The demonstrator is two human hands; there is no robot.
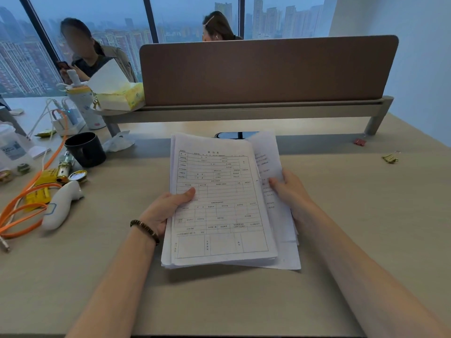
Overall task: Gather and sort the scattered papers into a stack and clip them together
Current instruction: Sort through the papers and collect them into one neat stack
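Both hands are holding the stack of papers [219,203] above the near middle of the desk [341,240]: the left hand [168,208] is gripping its left edge, thumb lying on the top sheet and fingers hidden beneath, while the right hand [290,189] is gripping the right side, thumb pressing on a sheet that is sticking out to the right of the pile. A printed form with ruled boxes is facing up on top, and the sheets under it are fanning unevenly at the right and near edges. A beaded bracelet [144,229] is sitting on the left wrist. Far to the right, two binder clips are lying on the desk well apart from the papers: a red clip [359,142] near the divider's leg and a gold clip [391,157] a little nearer. To the left, a black mug [85,148] is standing upright, with a white handheld device [62,206] lying nearer and an orange cable [26,191] looping beside it. A brown divider panel [266,69] is running across the far side of the desk, with a tissue box [119,93] at its left end. Two people are sitting beyond it before tall windows.
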